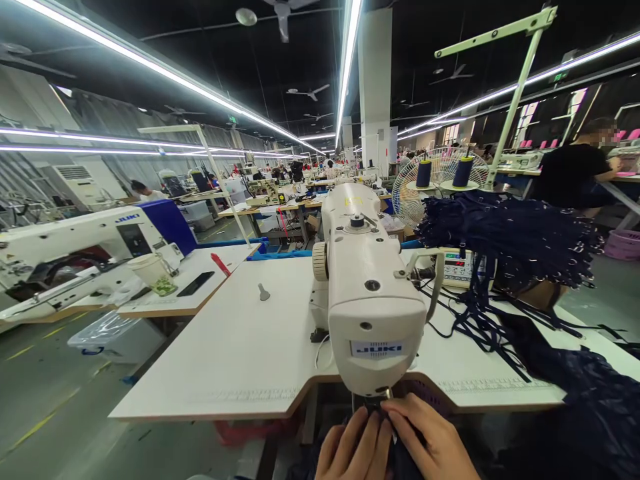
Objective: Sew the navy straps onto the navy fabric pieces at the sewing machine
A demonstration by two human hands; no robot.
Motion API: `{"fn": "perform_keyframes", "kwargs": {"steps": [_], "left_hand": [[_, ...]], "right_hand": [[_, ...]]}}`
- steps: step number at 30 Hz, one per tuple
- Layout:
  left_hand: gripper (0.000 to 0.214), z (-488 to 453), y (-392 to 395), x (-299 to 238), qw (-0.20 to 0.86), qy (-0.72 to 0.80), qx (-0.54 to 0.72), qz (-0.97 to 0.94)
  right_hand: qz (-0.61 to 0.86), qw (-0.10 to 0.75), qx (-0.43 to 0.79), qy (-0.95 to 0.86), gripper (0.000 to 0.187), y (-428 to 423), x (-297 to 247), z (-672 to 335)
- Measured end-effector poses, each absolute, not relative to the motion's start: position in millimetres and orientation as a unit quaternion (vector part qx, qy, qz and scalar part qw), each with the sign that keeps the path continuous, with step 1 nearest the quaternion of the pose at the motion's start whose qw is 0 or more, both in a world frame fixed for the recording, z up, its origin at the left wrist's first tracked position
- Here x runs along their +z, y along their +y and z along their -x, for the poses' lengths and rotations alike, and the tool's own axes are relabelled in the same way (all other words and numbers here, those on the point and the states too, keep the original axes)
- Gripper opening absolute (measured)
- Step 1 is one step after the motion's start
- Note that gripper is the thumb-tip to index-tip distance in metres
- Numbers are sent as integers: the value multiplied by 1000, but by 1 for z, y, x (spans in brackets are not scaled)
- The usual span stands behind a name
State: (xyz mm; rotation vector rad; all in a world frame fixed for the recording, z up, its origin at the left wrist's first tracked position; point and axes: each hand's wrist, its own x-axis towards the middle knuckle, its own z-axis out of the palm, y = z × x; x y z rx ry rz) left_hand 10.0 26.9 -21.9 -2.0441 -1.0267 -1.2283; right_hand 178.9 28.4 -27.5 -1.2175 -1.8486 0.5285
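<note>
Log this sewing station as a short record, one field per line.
machine: white JUKI sewing machine
left hand: fingertips on dark fabric below the machine head
right hand: beside the left, fingertips near the needle area
tabletop: white, small grey piece left of the machine
right side: navy straps heaped, some trailing onto the tabletop
neighbouring table, left: paper cup, black phone

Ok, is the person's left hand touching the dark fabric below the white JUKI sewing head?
Touching: the head view shows the left hand with its fingers resting on the dark fabric.
</note>
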Motion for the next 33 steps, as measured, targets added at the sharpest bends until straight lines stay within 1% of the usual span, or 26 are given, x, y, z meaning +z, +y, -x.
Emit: {"fn": "perform_keyframes", "kwargs": {"steps": [3, 5, 12, 18, 26, 30, 33], "left_hand": [[36, -14, 27, -21, 284, -407, -452, 741], [36, -16, 26, -19, 292, -423, -446, 732], [38, -22, 28, -15, 309, -453, -422, 722], [37, -24, 28, -18, 319, -461, -411, 719], [37, -26, 27, -17, 336, -469, -399, 713], [34, -28, 28, -17, 343, -469, -404, 707], [37, -29, 27, -16, 346, -479, -396, 703]], "right_hand": [[517, 442, 326, -656, 19, 33, -27, -177], [538, 450, 343, -624, 21, 37, -26, -174], [571, 425, 341, -614, 25, 47, -16, -169], [583, 405, 319, -628, 21, 50, -18, -171], [587, 403, 290, -639, 20, 52, -23, -171], [578, 410, 301, -639, 24, 51, -25, -171], [564, 414, 310, -644, 27, 49, -24, -173]]}}
